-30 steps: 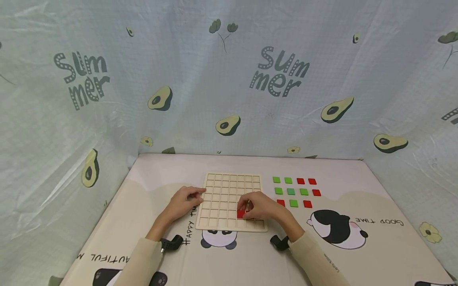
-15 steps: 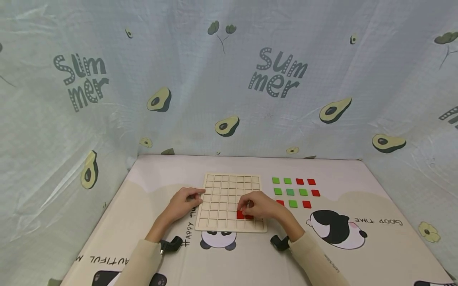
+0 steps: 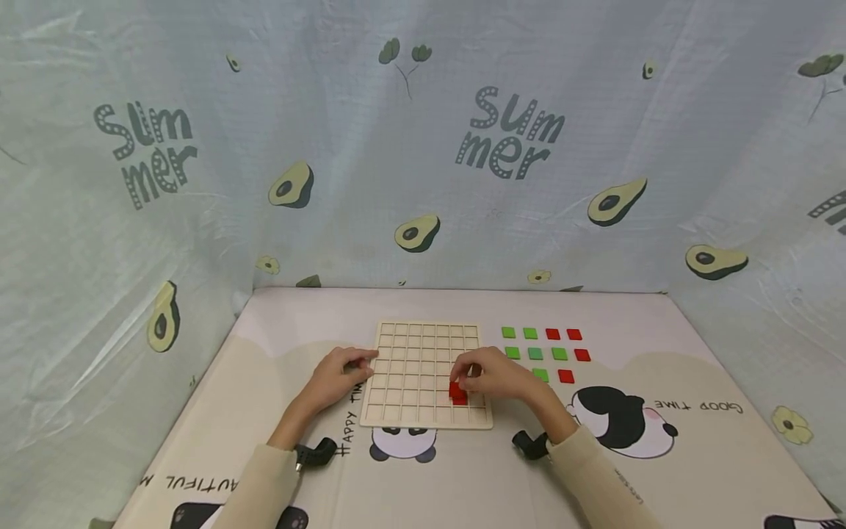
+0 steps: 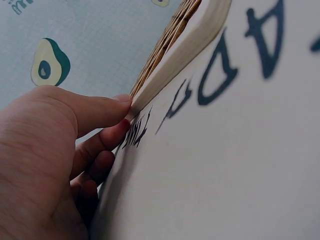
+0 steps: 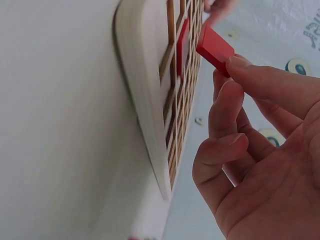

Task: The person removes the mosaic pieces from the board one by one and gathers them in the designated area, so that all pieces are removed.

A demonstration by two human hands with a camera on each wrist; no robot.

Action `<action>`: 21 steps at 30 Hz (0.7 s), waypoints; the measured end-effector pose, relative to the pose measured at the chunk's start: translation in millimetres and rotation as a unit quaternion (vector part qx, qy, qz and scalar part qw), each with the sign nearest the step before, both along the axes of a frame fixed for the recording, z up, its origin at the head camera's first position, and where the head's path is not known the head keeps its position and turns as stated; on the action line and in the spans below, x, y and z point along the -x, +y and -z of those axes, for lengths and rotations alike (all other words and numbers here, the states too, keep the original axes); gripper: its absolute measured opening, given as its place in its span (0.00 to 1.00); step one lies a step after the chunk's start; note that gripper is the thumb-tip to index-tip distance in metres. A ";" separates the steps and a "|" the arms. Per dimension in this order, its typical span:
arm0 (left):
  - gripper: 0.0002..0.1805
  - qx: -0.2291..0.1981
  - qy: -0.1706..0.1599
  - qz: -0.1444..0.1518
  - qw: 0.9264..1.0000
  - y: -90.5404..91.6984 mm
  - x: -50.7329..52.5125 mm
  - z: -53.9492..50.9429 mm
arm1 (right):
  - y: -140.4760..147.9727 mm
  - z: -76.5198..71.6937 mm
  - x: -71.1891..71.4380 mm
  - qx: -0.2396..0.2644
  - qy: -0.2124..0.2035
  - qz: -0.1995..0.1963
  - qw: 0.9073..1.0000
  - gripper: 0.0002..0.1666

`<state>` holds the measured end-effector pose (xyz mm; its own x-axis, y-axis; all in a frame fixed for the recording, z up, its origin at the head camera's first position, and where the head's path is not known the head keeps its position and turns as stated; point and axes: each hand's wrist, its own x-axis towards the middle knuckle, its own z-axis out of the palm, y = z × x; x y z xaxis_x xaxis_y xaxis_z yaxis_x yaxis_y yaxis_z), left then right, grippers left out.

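Note:
My right hand (image 3: 496, 371) pinches a red square tile (image 5: 215, 50) between thumb and fingertips, tilted above the wooden grid board (image 3: 396, 425). Under it, a second red tile (image 3: 460, 402) lies in a cell near the board's front right; the right wrist view shows the two apart. At the board's left edge, my left hand (image 3: 333, 378) touches the side with thumb and index finger. Close up in the left wrist view, the thumb tip meets the pale board edge (image 4: 175, 70) and the other fingers bend below it. No tile is in that hand.
Right of the board, loose tiles lie in rows: green ones (image 3: 530, 333), red ones (image 3: 573, 334) and a teal one (image 3: 535, 353). My right hand hides part of the front row. A printed cloth (image 3: 423, 485) covers the table, and patterned sheeting (image 3: 363, 110) hangs behind.
The right hand has lifted and moved right with its red tile, from over the cell left of the other red tile, which now shows bare. The left hand has stayed at the edge.

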<state>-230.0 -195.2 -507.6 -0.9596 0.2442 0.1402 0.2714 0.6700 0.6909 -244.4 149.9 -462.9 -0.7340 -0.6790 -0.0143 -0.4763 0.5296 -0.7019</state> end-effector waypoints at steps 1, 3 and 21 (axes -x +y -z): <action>0.20 0.001 0.000 0.000 1.000 -0.3 -0.2 0.4 | 3.5 -1.2 0.1 -0.002 0.000 0.003 1.000 0.08; 0.20 0.000 -0.002 0.001 1.000 -0.8 -0.7 1.0 | 11.1 -3.6 0.5 -0.005 0.004 0.008 1.000 0.09; 0.20 -0.001 0.004 0.001 1.000 -1.0 -0.9 -0.6 | 116.7 -23.0 9.9 -0.017 0.018 0.078 0.997 0.07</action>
